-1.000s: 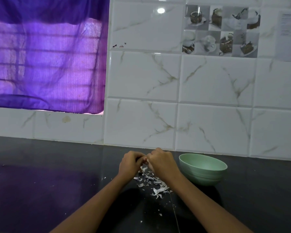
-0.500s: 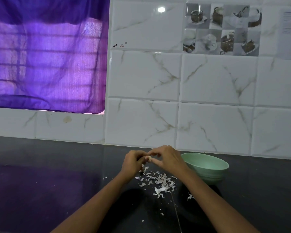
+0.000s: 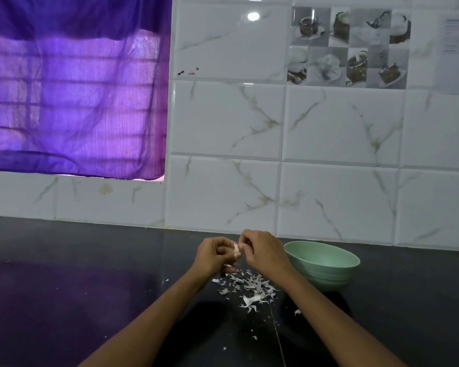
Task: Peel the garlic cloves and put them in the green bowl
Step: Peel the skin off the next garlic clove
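A pale garlic clove (image 3: pixel 236 247) is held between both hands above the dark counter. My left hand (image 3: pixel 214 256) grips it with curled fingers. My right hand (image 3: pixel 263 251) pinches its upper end with fingertips. The green bowl (image 3: pixel 326 263) stands just to the right of my right hand, near the wall; its inside is hidden from this angle. A scatter of white garlic skins (image 3: pixel 249 286) lies on the counter below the hands.
The black counter (image 3: pixel 90 287) runs to the left and right of the hands. A white tiled wall (image 3: pixel 329 197) rises right behind the bowl. A purple curtain (image 3: pixel 72 96) hangs at the upper left. A few skin flakes (image 3: pixel 297 312) lie nearer me.
Both hands have lifted slightly and drawn a little apart, so the clove now shows between them. More skin flakes lie on the counter. The bowl has not moved.
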